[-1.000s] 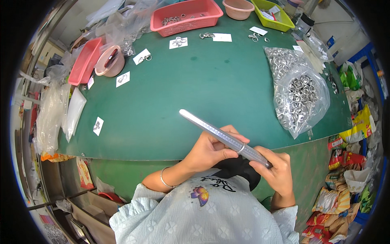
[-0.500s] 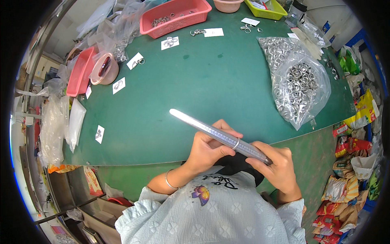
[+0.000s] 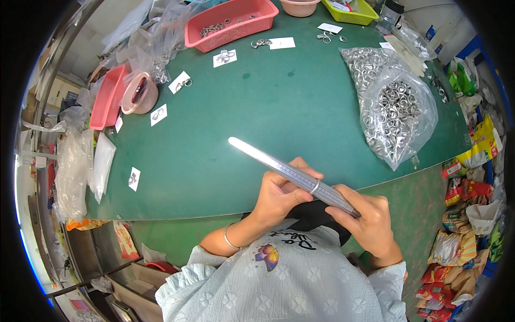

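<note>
Nearest, low down, is my pale shirt [image 3: 268, 300] with a butterfly print [image 3: 266, 257]. A bracelet [image 3: 228, 236] circles my left wrist. My left hand [image 3: 276, 196] grasps the grey stick [image 3: 279, 167], thumb and fingers right beside the ring [image 3: 315, 186] around it; whether they also press the ring, I cannot tell. My right hand [image 3: 370, 217] grips the stick's thick end, at the right. The stick slants up to the left, above the near edge of the green table [image 3: 214, 123], its narrow tip pointing far left.

Farther off at the left lies a card [image 3: 134, 178] bearing rings, beside white sheets [image 3: 104, 161]. At the right, an open clear bag [image 3: 427, 121] holds many rings, touching a second filled bag [image 3: 365, 70] behind it. More cards with rings on or beside them curve along the far side. Beyond, at far left, stand a small red basket [image 3: 98, 119] and a pink bowl [image 3: 151, 97]; farthest are a large red basket [image 3: 236, 35] with rings and a lime tray [image 3: 354, 19].
</note>
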A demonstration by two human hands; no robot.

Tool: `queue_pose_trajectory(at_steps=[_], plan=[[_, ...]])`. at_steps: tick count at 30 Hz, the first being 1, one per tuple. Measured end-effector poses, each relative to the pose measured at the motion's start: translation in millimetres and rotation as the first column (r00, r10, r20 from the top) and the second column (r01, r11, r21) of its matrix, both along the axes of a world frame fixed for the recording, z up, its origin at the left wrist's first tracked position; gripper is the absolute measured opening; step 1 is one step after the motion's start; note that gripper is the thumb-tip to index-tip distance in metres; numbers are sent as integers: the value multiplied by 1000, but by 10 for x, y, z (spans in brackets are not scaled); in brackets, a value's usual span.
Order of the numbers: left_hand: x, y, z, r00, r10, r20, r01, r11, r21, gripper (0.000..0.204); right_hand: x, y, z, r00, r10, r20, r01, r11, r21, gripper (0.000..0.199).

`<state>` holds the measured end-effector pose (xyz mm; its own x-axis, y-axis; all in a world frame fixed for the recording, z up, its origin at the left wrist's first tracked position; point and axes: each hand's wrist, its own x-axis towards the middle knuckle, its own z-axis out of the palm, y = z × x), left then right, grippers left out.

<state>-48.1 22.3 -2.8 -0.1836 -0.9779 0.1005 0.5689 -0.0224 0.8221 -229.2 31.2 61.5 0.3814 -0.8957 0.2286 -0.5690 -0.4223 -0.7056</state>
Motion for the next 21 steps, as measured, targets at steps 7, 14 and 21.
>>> queue_pose_trajectory(at_steps=[7,14,21], plan=[[54,-43,77,998,-55,40,55,998,-1,41,-27,-3,-40,1000,12,-3,-12,1000,-22,31],[107,-43,44,991,-114,66,122,985,-123,35,-23,37,-49,998,6,-65,-16,989,-147,33],[50,-10,164,994,-12,106,21,996,-81,36,-4,57,-87,998,4,-56,-14,985,-174,38]])
